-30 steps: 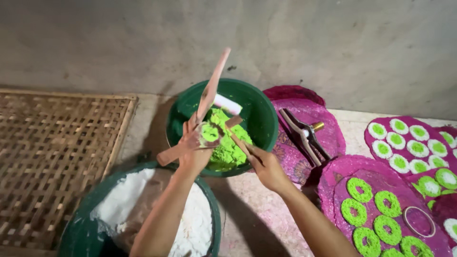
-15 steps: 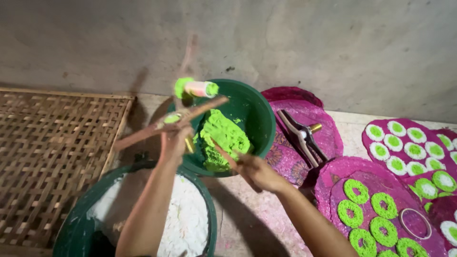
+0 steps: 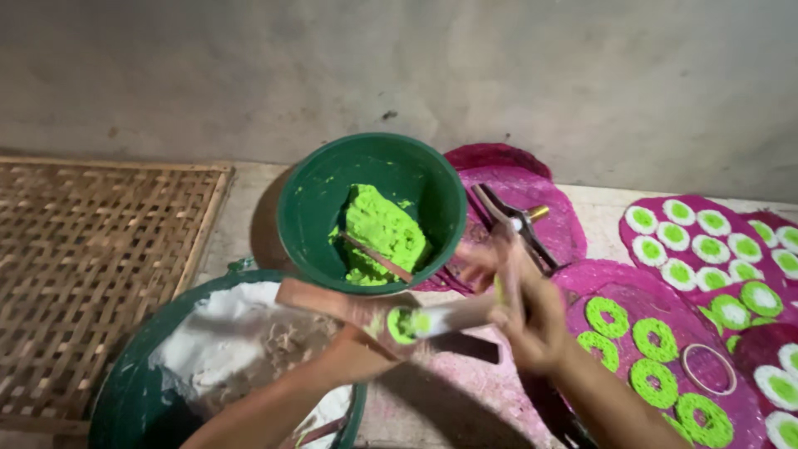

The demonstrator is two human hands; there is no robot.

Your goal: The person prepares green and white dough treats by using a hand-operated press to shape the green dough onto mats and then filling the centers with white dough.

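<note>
Already, many green dough rings (image 3: 648, 339) and white-and-green discs (image 3: 711, 248) lie finished on the round pink woven trays (image 3: 598, 278) at right. Both hands are closed around a pale tube mould (image 3: 432, 320) packed with green dough, held over the floor between the basins: the left hand (image 3: 366, 333) grips its wooden paddle handle (image 3: 320, 301), the blurred right hand (image 3: 524, 320) wraps its far end. Much bright green dough (image 3: 382, 233) remains in the round green plastic basin (image 3: 312, 208), and white flour (image 3: 212, 333) fills the nearer basin, so plenty is left.

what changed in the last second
The left hand brought the wooden paddle and green-tipped tube down from above the green bowl to over the white flour tub. The right hand left the dough and met the tube. Bowls and trays stayed put.
</note>
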